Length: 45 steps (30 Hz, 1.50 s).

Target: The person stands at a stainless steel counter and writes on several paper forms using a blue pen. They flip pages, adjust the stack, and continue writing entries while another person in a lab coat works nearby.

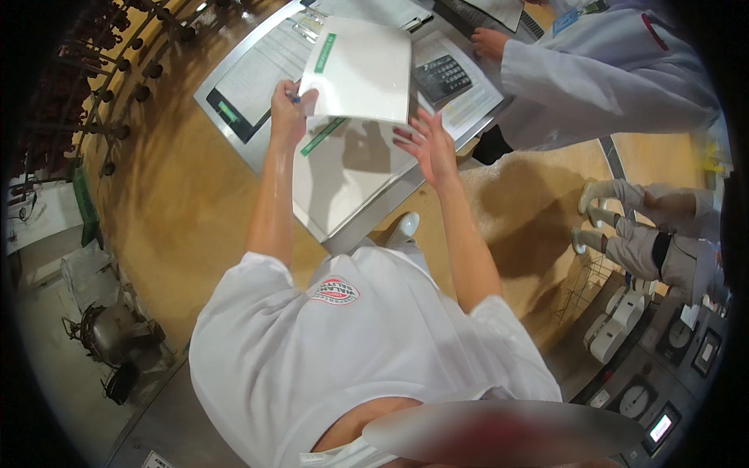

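My left hand (290, 115) grips the lower left corner of a white folder (363, 74) with a green label strip, holding it tilted up. A small blue-ended thing, perhaps a pen, shows between its fingers. At the folder's lower right corner is my right hand (429, 147), fingers spread, with nothing held in it; I cannot tell whether its fingertips touch the folder. Below lies another white folder (343, 191), also with a green strip, in the shadow of the raised one.
A dark clipboard with a printed sheet (253, 74) lies left on the metal table (351, 235). A black calculator (442, 80) rests on papers at right. A co-worker's hand (489, 44) and white sleeve (601, 86) reach in beside them. Control panels with dials (638, 402) stand lower right.
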{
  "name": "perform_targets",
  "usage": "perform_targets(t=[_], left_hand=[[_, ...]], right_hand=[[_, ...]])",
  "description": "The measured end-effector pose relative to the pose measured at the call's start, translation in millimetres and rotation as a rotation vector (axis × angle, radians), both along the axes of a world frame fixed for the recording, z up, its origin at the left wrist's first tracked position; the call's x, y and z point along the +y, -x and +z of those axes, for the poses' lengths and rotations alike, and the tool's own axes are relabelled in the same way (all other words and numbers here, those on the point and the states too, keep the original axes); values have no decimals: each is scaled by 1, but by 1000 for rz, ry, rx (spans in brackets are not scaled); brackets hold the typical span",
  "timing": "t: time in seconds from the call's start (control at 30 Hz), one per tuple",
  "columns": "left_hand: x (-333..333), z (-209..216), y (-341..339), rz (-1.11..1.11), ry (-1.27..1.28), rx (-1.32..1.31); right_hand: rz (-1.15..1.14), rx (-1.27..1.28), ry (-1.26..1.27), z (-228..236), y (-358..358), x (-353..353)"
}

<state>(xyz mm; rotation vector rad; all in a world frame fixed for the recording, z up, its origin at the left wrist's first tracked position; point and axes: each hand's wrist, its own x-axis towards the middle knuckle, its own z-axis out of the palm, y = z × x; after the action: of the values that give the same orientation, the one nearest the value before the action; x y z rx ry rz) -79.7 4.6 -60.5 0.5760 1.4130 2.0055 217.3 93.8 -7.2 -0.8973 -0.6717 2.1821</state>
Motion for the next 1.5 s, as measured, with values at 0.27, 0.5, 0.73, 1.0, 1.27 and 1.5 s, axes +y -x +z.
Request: perform_targets(t=[0.27, 0.5, 0.73, 1.0, 1.27, 1.5], left_hand=[[-80, 12, -51, -143, 541, 955], [-81, 54, -76, -378, 660, 487], [-97, 47, -12, -271, 364, 548], [-104, 76, 59, -480, 221, 41], [-107, 61, 56, -540, 221, 63], [-108, 62, 55, -533, 227, 93]], right_hand=[[-201, -42, 47, -42, 82, -66], [-211, -5, -9, -21, 92, -100], [-218, -313, -198, -46, 52, -125], [-232, -487, -31, -70, 27, -148], [-168, -505, -52, -86, 20, -149], [-172, -528, -35, -78, 25, -150]])
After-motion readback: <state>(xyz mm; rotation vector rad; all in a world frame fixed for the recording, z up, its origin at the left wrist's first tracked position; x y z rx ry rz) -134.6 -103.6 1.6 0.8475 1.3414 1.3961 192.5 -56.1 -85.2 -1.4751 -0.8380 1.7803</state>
